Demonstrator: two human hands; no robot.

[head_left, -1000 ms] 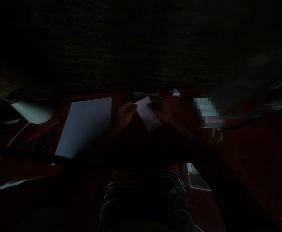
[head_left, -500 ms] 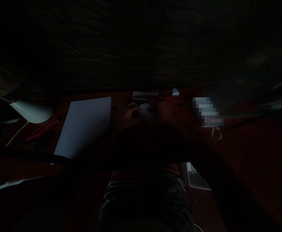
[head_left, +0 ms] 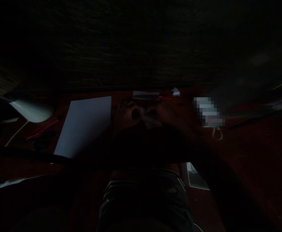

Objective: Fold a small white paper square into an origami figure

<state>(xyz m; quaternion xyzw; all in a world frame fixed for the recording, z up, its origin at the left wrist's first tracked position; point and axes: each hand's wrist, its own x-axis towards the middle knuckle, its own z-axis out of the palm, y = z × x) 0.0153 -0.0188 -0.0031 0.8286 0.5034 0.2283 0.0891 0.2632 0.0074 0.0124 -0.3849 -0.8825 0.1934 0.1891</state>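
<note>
The scene is very dark. Between my hands is a small piece of white paper [head_left: 151,121], which looks folded, above the reddish table. My left hand [head_left: 126,114] is closed on the paper's left edge, with a dark round patch near its fingers that I cannot make out. From the other side my right hand [head_left: 164,112] pinches the same paper, its fingers dim and partly lost in shadow. Just beyond the hands lies a paper strip [head_left: 143,93] with a dark-bladed, red-handled tool [head_left: 165,97] across it, perhaps a knife or scissors.
A large white sheet [head_left: 87,122] lies to the left. Farther left are a white lamp-like object [head_left: 33,111], a cable [head_left: 16,133] and a pink-red item [head_left: 43,129]. Crumpled paper [head_left: 176,92] sits at the back; a blurred-out white object with a loop [head_left: 207,111] lies right.
The small paper has shifted in my hands and now shows a different, more angled shape, its lower part reaching further down. My right hand has moved slightly over it.
</note>
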